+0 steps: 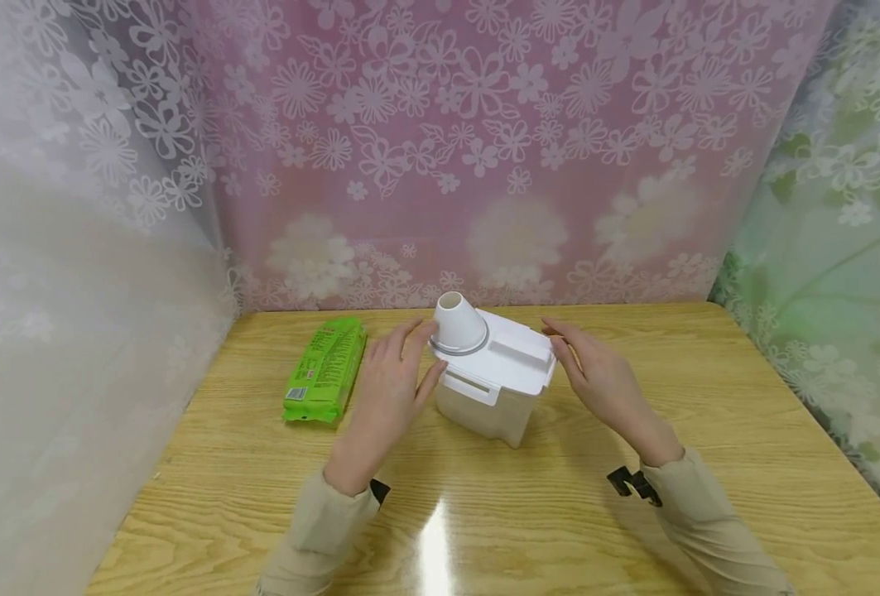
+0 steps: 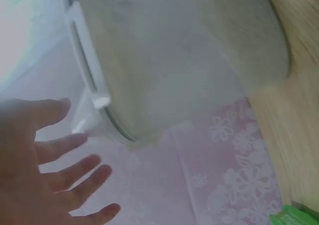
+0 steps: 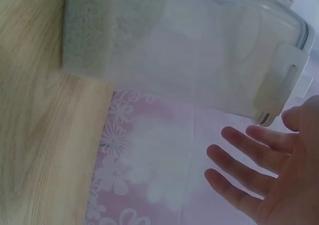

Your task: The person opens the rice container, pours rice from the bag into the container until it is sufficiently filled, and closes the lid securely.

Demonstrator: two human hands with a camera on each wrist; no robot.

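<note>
A clear plastic storage container [image 1: 484, 411] stands upright on the table, with pale grains in its lower part [image 3: 94, 30]. Its white lid [image 1: 510, 377] has clips at the sides, a raised ridge, and a white cone [image 1: 458, 323] with an open top at the left. My left hand [image 1: 389, 381] is at the lid's left side, fingers spread, fingertips right by the cone's base. On the other side, my right hand [image 1: 607, 385] has its thumb and fingertips close at the lid's right edge. Both wrist views show loosely extended fingers, curled round nothing.
A green packet [image 1: 325, 370] with printed text and a barcode lies left of the container, near my left hand. The wooden table [image 1: 223, 497] meets a pink floral curtain [image 1: 484, 149] at the back. Pale floral sheets hang along both sides.
</note>
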